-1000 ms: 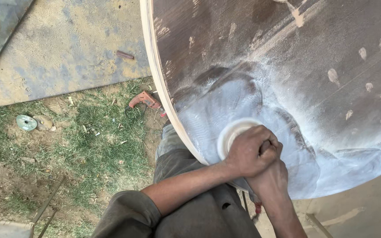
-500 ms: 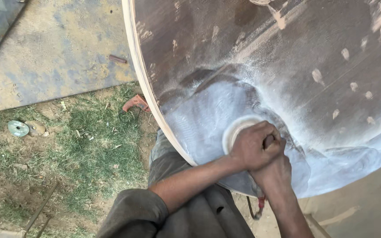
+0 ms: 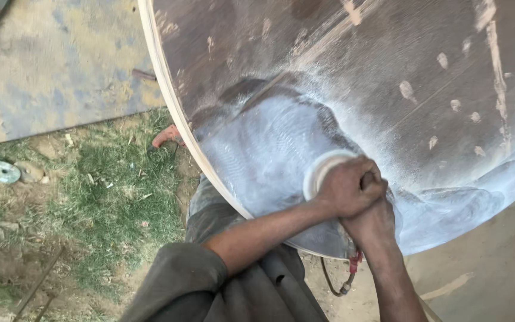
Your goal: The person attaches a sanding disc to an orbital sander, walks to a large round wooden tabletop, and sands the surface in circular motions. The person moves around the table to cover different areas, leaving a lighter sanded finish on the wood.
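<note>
Two hands (image 3: 359, 203) gripping round white sanding disc (image 3: 323, 170), dusty wooden tabletop (image 3: 341, 77)

left hand (image 3: 348, 189) clenched over right hand (image 3: 372, 223) (apparently gripping)

broad round tabletop (image 3: 388, 89) open above and right of both hands, rim (image 3: 168, 101) bounding left, grass (image 3: 90, 197) beyond
</note>
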